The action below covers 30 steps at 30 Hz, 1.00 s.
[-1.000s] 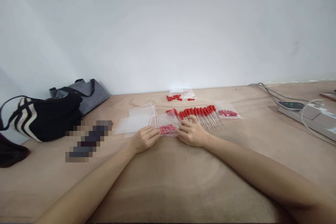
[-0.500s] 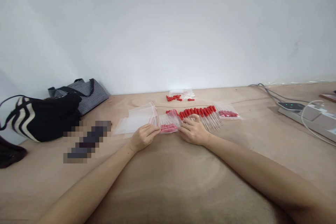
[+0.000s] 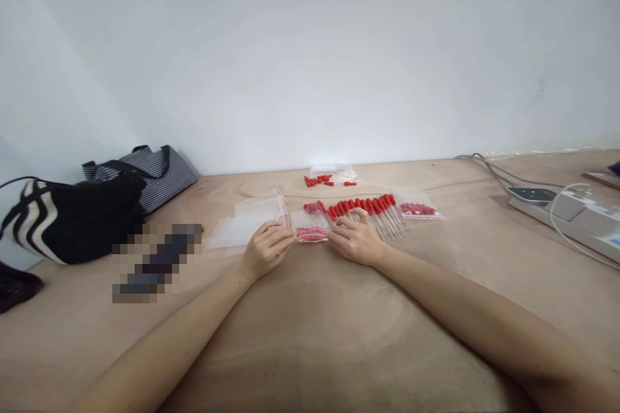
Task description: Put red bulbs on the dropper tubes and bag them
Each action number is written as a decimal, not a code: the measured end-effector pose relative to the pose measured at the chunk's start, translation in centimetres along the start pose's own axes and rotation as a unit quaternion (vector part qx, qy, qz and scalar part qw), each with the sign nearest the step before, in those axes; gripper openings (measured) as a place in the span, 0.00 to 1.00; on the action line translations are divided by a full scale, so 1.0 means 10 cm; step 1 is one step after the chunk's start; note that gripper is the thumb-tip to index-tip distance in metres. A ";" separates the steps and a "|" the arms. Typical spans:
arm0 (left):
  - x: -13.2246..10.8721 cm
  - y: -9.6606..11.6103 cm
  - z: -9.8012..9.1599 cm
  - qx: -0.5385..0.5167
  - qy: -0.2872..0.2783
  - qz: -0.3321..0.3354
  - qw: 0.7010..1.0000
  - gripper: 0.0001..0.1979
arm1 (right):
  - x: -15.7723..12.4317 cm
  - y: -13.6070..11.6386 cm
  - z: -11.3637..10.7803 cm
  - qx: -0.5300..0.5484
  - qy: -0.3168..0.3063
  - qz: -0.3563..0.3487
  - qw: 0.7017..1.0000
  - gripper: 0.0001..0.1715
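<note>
A clear zip bag (image 3: 310, 234) with several red-bulbed droppers inside lies between my hands, its sealing edge toward me. My left hand (image 3: 267, 250) pinches the bag's left corner. At its right corner, my right hand (image 3: 356, 239) is closed on the same edge, thumb and forefinger curled. Behind the right hand lies a row of droppers (image 3: 371, 208) with red rubber bulbs and thin clear stems. To the left is a stack of flat zip bags (image 3: 242, 222). A filled zip bag (image 3: 417, 206) of red-bulbed droppers rests at the right end of the row.
Loose red bulbs (image 3: 317, 180) and a clear bag (image 3: 332, 170) lie near the wall. Bags, one black (image 3: 97, 216) and one striped (image 3: 165, 168), stand at left beside a pixelated dark object (image 3: 159, 261). A power strip (image 3: 571, 222) with cables is at right.
The upper part of the held bag now lies flatter over the droppers behind it. My hands stay at its two corners; the view has shifted slightly.
</note>
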<state>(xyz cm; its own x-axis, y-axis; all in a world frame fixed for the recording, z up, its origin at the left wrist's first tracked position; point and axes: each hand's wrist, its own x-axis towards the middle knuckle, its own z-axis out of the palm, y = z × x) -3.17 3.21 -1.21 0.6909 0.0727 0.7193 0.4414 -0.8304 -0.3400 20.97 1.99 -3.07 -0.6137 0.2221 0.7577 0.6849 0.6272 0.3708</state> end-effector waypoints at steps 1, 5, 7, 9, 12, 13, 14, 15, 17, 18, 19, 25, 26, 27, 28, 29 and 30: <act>0.00 0.00 0.00 -0.004 0.002 -0.001 1.000 0.07 | -0.01 0.00 0.00 -0.002 -0.001 -0.001 1.000 0.13; 0.01 0.00 0.02 -0.019 0.001 0.007 1.000 0.07 | -0.02 0.01 0.01 -0.006 -0.009 -0.009 1.000 0.13; 0.03 0.00 0.02 -0.020 -0.004 0.020 1.000 0.08 | -0.01 0.01 0.01 -0.004 -0.012 -0.014 1.000 0.13; 0.04 0.02 0.03 -0.015 -0.007 0.030 0.999 0.07 | 0.00 0.01 0.00 -0.003 -0.013 -0.017 1.000 0.13; 0.05 0.03 0.02 -0.006 -0.007 0.042 0.999 0.06 | 0.01 0.01 -0.01 -0.001 -0.008 -0.017 1.000 0.13; 0.05 0.03 0.02 -0.005 -0.007 0.046 0.999 0.06 | 0.01 0.02 -0.02 -0.001 -0.005 -0.018 1.000 0.13; 0.05 0.03 0.02 -0.005 -0.006 0.049 0.999 0.06 | 0.01 0.02 -0.02 -0.002 -0.003 -0.020 1.000 0.13; 0.05 0.03 0.02 -0.007 -0.003 0.052 0.999 0.06 | 0.01 0.02 -0.02 -0.003 -0.002 -0.023 1.000 0.13; 0.05 0.03 0.02 -0.009 0.001 0.055 0.998 0.07 | 0.01 0.02 -0.02 -0.008 -0.006 -0.031 0.999 0.14; 0.05 0.03 0.02 -0.010 0.001 0.056 0.998 0.07 | 0.01 0.03 -0.02 -0.010 -0.009 -0.036 0.999 0.14; 0.06 0.03 0.01 -0.011 0.000 0.057 0.998 0.07 | 0.01 0.03 -0.02 -0.012 -0.011 -0.041 0.999 0.15; 0.05 0.02 0.00 -0.013 -0.005 0.056 0.998 0.09 | 0.00 0.01 0.00 -0.005 -0.005 -0.031 0.999 0.13; 0.05 0.02 0.00 -0.012 -0.004 0.054 0.998 0.09 | 0.00 0.00 0.00 -0.006 -0.004 -0.021 1.000 0.12; 0.04 0.02 0.00 -0.012 -0.002 0.051 0.999 0.08 | 0.01 -0.01 0.01 -0.006 -0.004 -0.014 1.000 0.12; 0.04 0.02 0.00 -0.012 -0.002 0.050 0.999 0.08 | 0.01 -0.03 0.01 -0.006 -0.004 -0.009 1.000 0.11; 0.04 0.02 0.00 -0.012 -0.003 0.050 0.999 0.08 | 0.02 -0.04 0.02 -0.004 -0.003 -0.007 1.000 0.11; 0.05 0.02 0.01 -0.014 -0.005 0.050 0.999 0.07 | 0.03 -0.05 0.03 -0.001 -0.003 -0.007 1.000 0.12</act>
<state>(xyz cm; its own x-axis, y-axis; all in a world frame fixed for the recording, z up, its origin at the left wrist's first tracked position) -2.69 3.11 -0.98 0.7366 -0.0047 0.6763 0.3549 -0.8485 -0.3925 20.28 1.97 -3.22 -0.6255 0.2168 0.7495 0.6770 0.6284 0.3832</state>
